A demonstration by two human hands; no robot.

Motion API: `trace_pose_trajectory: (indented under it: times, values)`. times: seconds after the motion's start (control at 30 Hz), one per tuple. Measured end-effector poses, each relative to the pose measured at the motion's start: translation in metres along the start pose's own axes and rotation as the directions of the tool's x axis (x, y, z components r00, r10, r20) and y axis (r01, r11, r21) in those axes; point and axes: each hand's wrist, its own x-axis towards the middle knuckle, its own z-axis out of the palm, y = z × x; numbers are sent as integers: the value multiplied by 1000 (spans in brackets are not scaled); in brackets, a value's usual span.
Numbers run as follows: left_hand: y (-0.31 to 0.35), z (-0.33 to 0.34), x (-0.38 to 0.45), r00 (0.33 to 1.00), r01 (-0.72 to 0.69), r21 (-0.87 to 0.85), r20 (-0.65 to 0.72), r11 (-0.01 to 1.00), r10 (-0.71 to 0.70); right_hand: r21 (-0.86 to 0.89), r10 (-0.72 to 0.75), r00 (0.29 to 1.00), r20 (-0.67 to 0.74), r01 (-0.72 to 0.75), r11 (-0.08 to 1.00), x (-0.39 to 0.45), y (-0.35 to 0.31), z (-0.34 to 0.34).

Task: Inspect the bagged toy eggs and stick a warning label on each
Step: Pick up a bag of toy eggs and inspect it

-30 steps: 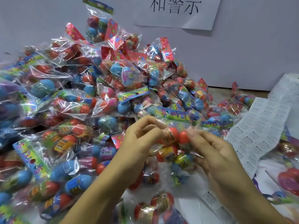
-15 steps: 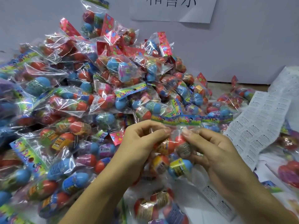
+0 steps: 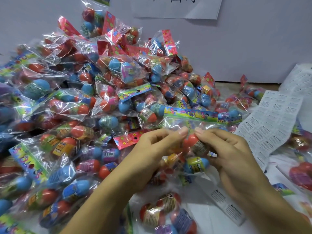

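I hold a clear bag of toy eggs (image 3: 196,149) upright in front of me, its colourful header card at the top. My left hand (image 3: 152,152) pinches the plastic just below the header. My right hand (image 3: 231,156) pinches the same spot from the right, its fingers curled over a red egg inside. Thumb tips almost meet. A long sheet of white warning labels (image 3: 273,120) lies to the right. A short label strip (image 3: 226,206) lies below my right wrist.
A big heap of bagged eggs (image 3: 87,98) fills the left and back, up against a white wall (image 3: 253,48) with a paper sign (image 3: 179,7). More bags (image 3: 165,215) lie below my hands and at the right edge (image 3: 302,173).
I have turned the bag upright, so its header card now stands above my hands. Both thumbs moved up to pinch just below the header. The view dipped slightly.
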Motion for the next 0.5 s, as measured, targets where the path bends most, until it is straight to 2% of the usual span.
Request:
trace_pose_trajectory:
  times: [0.17,0.33,0.5]
  values:
    - [-5,-3,0,995,-100,5,7,995,100,32,10,1000,23,-11,999,2,-1,-2]
    - [-6,-1,2,980,-185,-15,-76,983,183,-153,-3,999,41,10,988,2,5,-3]
    - [-3,4,1,964,-204,-2,-174,979,201,-186,-90,995,30,94,978,3,8,-4]
